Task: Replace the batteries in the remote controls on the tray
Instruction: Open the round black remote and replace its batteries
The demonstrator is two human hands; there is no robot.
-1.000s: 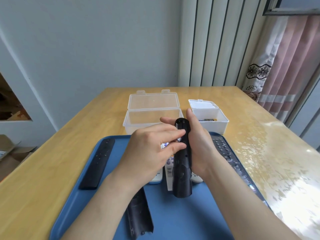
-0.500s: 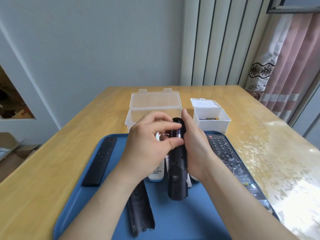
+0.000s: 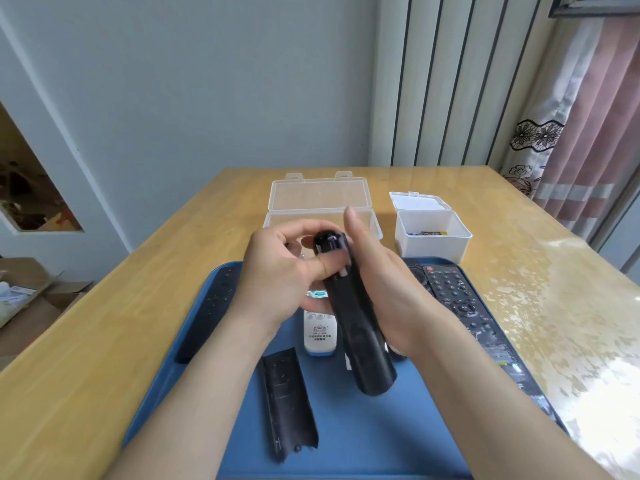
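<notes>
My right hand (image 3: pixel 384 289) grips a long black remote (image 3: pixel 360 334) from the right, holding it tilted above the blue tray (image 3: pixel 363 441). My left hand (image 3: pixel 280 275) has its thumb pressed into the open battery bay near the remote's top end, fingers curled over it; whether it pinches a battery is hidden. The remote's loose black back cover (image 3: pixel 287 403) lies on the tray below my left wrist. A white remote (image 3: pixel 320 332), a slim black remote (image 3: pixel 207 313) and a black keypad remote (image 3: pixel 464 306) also lie on the tray.
Behind the tray stand an open clear plastic box (image 3: pixel 322 202) and a small open white box (image 3: pixel 433 237) with batteries in it. The wooden table (image 3: pixel 104 341) runs to a wall at the back. A curtain (image 3: pixel 581 133) hangs at right; cardboard boxes (image 3: pixel 24 292) sit on the floor at left.
The held remote has tilted, its lower end swinging right. My left thumb has shifted down onto the battery bay, and both hands sit slightly lower over the tray.
</notes>
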